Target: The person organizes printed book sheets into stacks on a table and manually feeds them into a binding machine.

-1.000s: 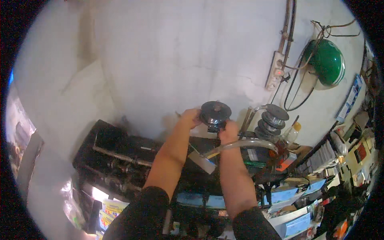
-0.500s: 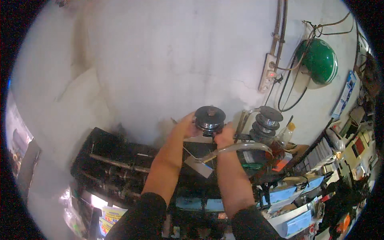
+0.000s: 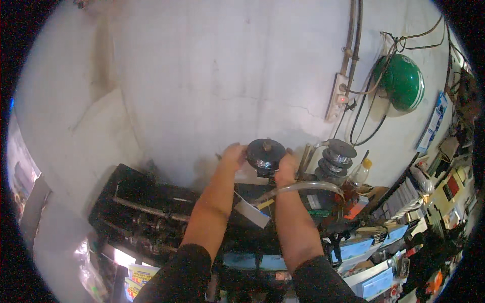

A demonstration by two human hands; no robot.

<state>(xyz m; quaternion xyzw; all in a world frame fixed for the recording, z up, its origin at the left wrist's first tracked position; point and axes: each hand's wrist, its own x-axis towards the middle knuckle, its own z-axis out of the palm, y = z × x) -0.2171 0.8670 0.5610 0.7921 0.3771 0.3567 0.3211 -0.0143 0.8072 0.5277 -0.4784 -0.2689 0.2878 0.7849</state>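
Observation:
A black-flanged spool (image 3: 266, 153) wound with shiny silvery wire stands in front of me near the wall, its flat top facing up. My left hand (image 3: 234, 155) is closed on its left side. From the right, my right hand (image 3: 286, 167) grips the opposite side. The far fingers of both hands are partly hidden by the spool. Below my wrists, a pale tag (image 3: 252, 213) hangs from a string between my forearms. A curved, clear hose (image 3: 308, 186) runs across my right forearm.
Right of my hands stand more stacked wire spools (image 3: 337, 158) and a yellow-capped bottle (image 3: 360, 173). A dark machine or rack (image 3: 151, 202) extends to the left. On the wall are a power strip (image 3: 336, 97), hanging cables and a green helmet (image 3: 401, 83). Shelves with boxes (image 3: 376, 283) fill the lower right.
The spool sits slightly lower in the picture, and its lower part shows less. Both hands have shifted up a little along its sides. The whole view has moved slightly.

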